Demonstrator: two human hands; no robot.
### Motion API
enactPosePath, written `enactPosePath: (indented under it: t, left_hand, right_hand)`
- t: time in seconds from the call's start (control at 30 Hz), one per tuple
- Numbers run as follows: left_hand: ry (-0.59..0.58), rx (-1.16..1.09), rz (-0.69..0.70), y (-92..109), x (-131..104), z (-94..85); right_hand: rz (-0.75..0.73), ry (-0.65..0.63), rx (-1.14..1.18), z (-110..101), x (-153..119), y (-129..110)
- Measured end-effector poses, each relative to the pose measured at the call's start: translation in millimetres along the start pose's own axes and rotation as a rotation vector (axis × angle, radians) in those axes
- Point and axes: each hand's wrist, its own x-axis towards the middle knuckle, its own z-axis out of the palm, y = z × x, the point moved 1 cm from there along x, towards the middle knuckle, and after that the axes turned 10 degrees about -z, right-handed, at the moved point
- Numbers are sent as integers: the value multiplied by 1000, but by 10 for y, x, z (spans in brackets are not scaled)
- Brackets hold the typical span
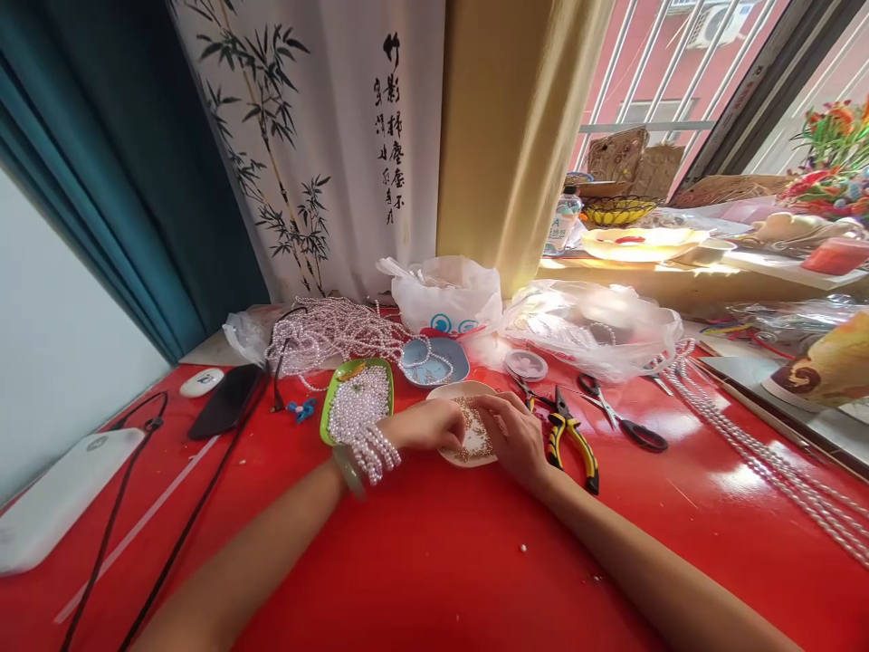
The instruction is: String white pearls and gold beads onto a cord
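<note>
Over the left side of a pale dish (444,391) of small gold beads (479,444), my left hand (429,426) is curled closed. Its fingertips point down, and whatever they may pinch is hidden. Several strands of pearls (373,453) and a greenish bangle (348,471) circle that wrist. My right hand (521,439) reaches over the dish's right side, fingers bent but apart, close to the gold beads. A green tray (391,389) full of loose white pearl beads (358,407) stands left of the dish. Behind the dish is a blue tray (456,358) with a short pearl strand.
Yellow-black pliers (574,439) and black-handled scissors (621,424) lie right of my right hand. Pearl strings (332,335) are heaped behind the green tray; more strands (760,439) run down the right. A phone (227,403), cables and a white power bank (68,493) occupy the left.
</note>
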Motion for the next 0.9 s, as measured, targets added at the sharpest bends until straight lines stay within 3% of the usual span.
enactPosePath:
  t: [0.07,0.13,0.33,0.47,0.7,0.9]
  left_hand:
    - [-110,100,12,46,6,-27]
    - [-145,176,32,105,0,-70]
    - [-73,193,-8,206,-44,-163]
    - [41,-8,-142,190,-74,-169]
    - [264,-315,-161,126,-278,-183]
    - [326,-417,-152,171,-421,-198]
  right_hand:
    - [0,-1,-1,4,-7,10]
    - [1,-3,1,10,-11,20]
    - [-9,1,26,5,6,35]
    - [14,38,12,-32,52,57]
    - [269,50,150,-50,143,32]
    - [579,24,530,-18,196,-58]
